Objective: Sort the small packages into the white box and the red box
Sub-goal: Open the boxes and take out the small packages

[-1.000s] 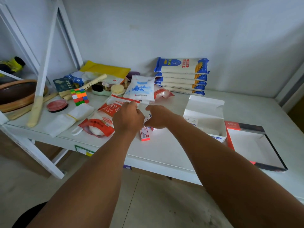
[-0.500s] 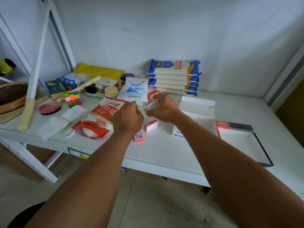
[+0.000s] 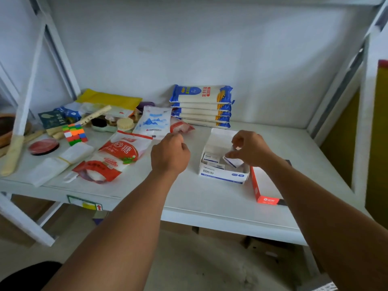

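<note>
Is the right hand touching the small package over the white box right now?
Touching. The head view shows the right hand pinching the small package between its fingertips, above the white box.

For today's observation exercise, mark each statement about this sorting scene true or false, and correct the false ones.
1. The right hand holds a small package over the white box. True.
2. The white box is empty. False: small packages already lie inside it.
3. The red box lies to the right of the white box. True.
4. The coloured puzzle cube sits inside the red box. False: it stands on the table's left part.
5. The left hand rests in the white box. False: it is beside it, closed.
</note>
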### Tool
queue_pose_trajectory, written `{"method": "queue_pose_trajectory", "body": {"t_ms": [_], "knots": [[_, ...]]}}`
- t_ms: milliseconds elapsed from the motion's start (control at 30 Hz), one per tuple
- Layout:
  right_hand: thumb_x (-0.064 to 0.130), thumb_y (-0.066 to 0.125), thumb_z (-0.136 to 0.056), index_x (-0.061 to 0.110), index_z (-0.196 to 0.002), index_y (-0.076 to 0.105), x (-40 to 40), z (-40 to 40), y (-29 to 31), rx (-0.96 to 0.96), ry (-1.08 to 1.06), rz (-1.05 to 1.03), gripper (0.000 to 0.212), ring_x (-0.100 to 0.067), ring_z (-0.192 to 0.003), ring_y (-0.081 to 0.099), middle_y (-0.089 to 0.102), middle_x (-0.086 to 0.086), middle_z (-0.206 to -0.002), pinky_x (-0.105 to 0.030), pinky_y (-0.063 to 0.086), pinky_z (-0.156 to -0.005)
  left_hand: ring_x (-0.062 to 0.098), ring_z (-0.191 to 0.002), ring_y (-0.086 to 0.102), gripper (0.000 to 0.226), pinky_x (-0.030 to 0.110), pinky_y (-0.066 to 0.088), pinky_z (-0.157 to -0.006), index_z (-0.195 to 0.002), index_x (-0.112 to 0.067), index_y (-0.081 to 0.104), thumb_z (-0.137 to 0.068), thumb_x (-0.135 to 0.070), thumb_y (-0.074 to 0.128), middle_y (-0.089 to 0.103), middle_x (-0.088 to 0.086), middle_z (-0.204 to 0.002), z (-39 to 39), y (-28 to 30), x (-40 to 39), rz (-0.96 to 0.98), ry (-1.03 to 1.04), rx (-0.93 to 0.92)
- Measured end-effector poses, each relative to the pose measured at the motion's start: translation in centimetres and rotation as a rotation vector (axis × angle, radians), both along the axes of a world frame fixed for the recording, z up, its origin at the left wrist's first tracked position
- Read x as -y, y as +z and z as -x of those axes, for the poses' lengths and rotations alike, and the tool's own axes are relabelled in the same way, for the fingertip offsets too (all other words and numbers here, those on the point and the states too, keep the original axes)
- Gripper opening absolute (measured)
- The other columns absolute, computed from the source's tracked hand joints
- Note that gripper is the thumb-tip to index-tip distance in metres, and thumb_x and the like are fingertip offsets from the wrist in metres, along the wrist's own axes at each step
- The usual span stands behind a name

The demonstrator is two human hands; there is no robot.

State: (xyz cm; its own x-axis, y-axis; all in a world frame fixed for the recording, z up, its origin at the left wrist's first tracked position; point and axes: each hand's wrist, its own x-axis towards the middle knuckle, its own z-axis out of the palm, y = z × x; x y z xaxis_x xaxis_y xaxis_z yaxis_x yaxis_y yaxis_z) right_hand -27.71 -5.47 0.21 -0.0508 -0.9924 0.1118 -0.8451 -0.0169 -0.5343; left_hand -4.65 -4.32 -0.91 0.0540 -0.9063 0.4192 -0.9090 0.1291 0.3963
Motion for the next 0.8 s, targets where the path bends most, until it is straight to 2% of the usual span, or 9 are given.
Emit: {"method": "queue_pose_trajectory", "body": {"t_ms": [100, 267, 467, 667, 800], "knots": [[0.034, 0.085, -0.068, 0.014, -0.115, 0.064, 0.6, -1.7, -1.0, -0.014, 0.063, -0.019, 0.055, -0.017, -0.095, 0.060, 0.065, 0.003, -0.102, -0.028, 0.052, -0.078, 0.023, -0.076, 0.060, 0.010, 0.033, 0.052, -0.064, -0.089, -0.014, 0.061, -0.090, -0.019, 0.052, 0.063, 0.004, -0.090, -2.3, -0.9, -0.1, -0.024, 0.047, 0.004], [0.033, 0.081, -0.074, 0.015, -0.115, 0.065, 0.8, -1.5, -0.8, 0.057, 0.005, -0.025, 0.048, -0.016, -0.094, 0.059, 0.065, 0.003, -0.103, -0.023, 0.048, -0.069, 0.021, -0.078, 0.061, 0.013, 0.034, 0.055, -0.067, -0.094, -0.013, 0.063, -0.092, -0.022, 0.053, 0.064, 0.006, -0.092, -3.1, -0.7, -0.1, -0.027, 0.075, 0.024], [0.025, 0.078, -0.079, 0.015, -0.110, 0.067, 0.2, -1.7, -1.1, -0.039, 0.028, -0.013, 0.034, -0.016, -0.091, 0.056, 0.061, 0.001, -0.099, -0.027, 0.051, -0.078, 0.020, -0.080, 0.062, 0.014, 0.031, 0.056, -0.067, -0.096, -0.013, 0.063, -0.093, -0.025, 0.056, 0.065, 0.006, -0.095, -3.0, -0.8, -0.1, -0.028, 0.069, 0.030], [0.030, 0.073, -0.082, 0.018, -0.109, 0.068, 0.2, -4.4, -0.8, -0.091, 0.119, 0.077, 0.030, -0.015, -0.094, 0.058, 0.066, 0.002, -0.104, -0.025, 0.046, -0.078, 0.022, -0.079, 0.063, 0.015, 0.032, 0.056, -0.064, -0.096, -0.015, 0.063, -0.091, -0.027, 0.055, 0.065, 0.006, -0.095, -2.8, -0.2, 0.7, -0.027, 0.072, 0.013], [0.031, 0.069, -0.082, 0.019, -0.112, 0.067, 0.2, -8.0, -0.5, -0.177, 0.224, 0.133, 0.033, -0.020, -0.102, 0.058, 0.067, 0.000, -0.112, -0.031, 0.048, -0.087, 0.020, -0.077, 0.062, 0.015, 0.033, 0.056, -0.064, -0.096, -0.014, 0.063, -0.091, -0.024, 0.054, 0.065, 0.005, -0.093, -3.1, -0.2, 0.7, -0.022, 0.081, 0.000]]}}
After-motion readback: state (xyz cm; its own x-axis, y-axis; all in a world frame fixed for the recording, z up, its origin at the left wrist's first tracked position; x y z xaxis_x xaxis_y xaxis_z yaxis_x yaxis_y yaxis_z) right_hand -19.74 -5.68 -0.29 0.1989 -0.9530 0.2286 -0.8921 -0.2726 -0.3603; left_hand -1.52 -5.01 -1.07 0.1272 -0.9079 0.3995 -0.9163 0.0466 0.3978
